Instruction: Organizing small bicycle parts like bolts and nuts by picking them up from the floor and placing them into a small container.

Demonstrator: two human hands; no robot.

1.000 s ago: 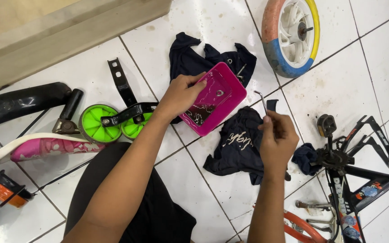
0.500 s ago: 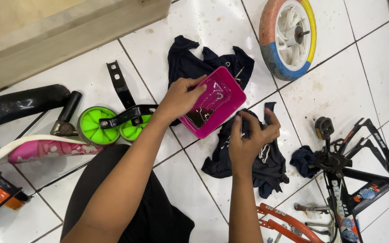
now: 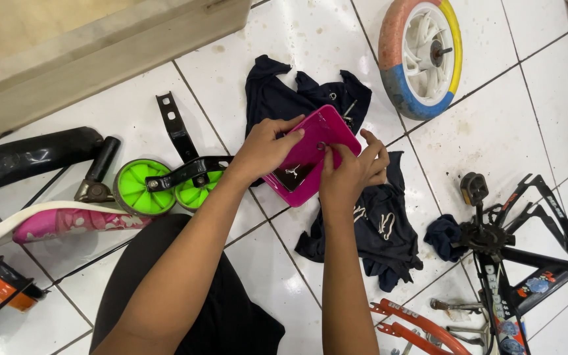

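Left hand: the left hand (image 3: 264, 148) clamps the near-left rim of the shallow magenta plastic tray (image 3: 310, 154), fingers curled over the edge, apparently to steady it while the other hand works inside.
Right hand: the right hand (image 3: 352, 172) hovers over the tray's right side, thumb and forefinger pinched narrow around something small; what it pinches is too small to tell.
Tray: it sits tilted on the white tiled floor (image 3: 494, 118), half over a crumpled dark navy cloth (image 3: 376, 230), a few small dark bits in its lower corner.
Left of it: two lime-green plastic training wheels (image 3: 142, 187) on a black metal bracket, just beside the wrist.
Further off: a multicoloured foam-tyred bicycle wheel (image 3: 422, 59) lies flat, well apart; a black bicycle frame with pedal crank (image 3: 494, 236) lies to the right.
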